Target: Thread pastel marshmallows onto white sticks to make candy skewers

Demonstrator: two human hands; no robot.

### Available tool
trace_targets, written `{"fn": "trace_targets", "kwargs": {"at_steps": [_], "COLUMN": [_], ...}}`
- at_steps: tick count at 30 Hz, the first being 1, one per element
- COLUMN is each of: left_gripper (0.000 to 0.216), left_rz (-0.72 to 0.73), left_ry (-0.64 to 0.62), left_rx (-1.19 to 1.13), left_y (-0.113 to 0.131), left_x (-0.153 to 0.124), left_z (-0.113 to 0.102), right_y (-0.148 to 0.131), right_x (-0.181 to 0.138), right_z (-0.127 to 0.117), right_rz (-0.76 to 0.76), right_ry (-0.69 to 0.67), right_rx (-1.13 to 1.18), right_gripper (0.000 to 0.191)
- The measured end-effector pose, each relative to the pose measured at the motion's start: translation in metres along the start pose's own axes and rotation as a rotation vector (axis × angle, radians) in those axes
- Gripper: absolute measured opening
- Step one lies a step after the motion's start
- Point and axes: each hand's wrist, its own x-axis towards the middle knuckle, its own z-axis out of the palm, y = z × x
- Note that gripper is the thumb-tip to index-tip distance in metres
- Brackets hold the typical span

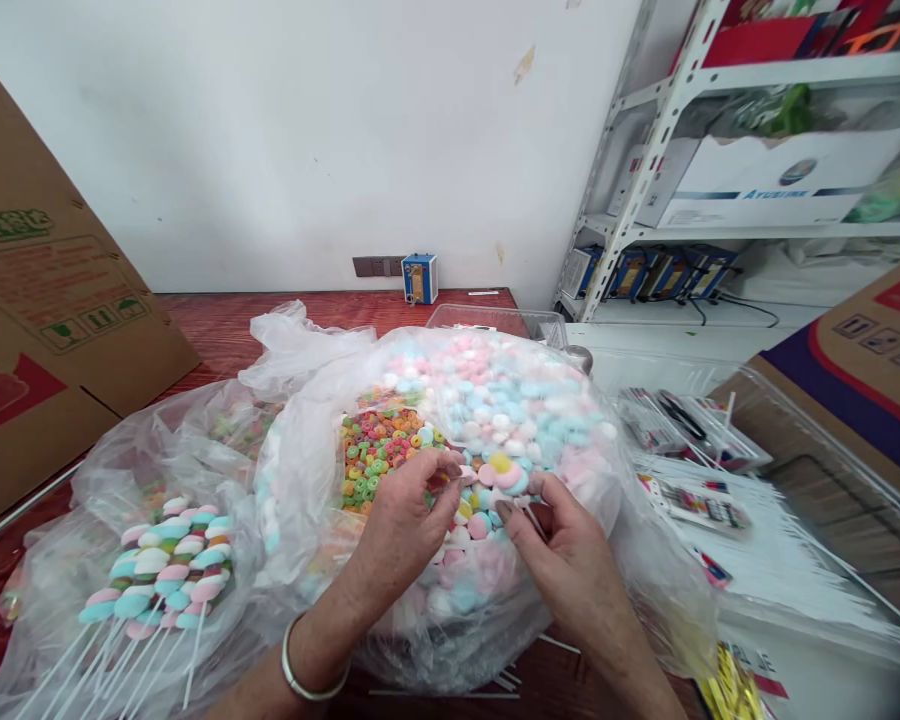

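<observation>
My left hand (409,510) is pinched shut over a clear plastic bag (307,480) of sweets, its fingertips on a small candy piece beside the coloured ring candies (379,445). My right hand (562,550) is closed round a thin white stick (531,517), close to pastel pink, blue and white marshmallow discs (506,400) and a pink-and-yellow flower sweet (501,468). The two hands nearly touch. A silver bangle (307,680) circles my left wrist.
Finished candy skewers (161,570) on white sticks lie in a bag at the lower left. Cardboard boxes stand at far left (45,300) and right (862,380). A pile of white sticks (765,540) lies right. A metal shelf (720,150) stands behind.
</observation>
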Motion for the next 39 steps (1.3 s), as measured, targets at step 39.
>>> {"fn": "trace_targets", "kwargs": {"at_steps": [39], "left_gripper": [0.032], "left_rz": [-0.436], "left_ry": [0.147], "left_rx": [-0.754], "left_y": [0.008], "left_x": [0.011], "left_z": [-0.003], "right_y": [-0.018], "right_x": [-0.039], "right_z": [0.015], "right_rz": [0.043], "right_ry": [-0.253], "right_rx": [0.1], "right_gripper": [0.035]}}
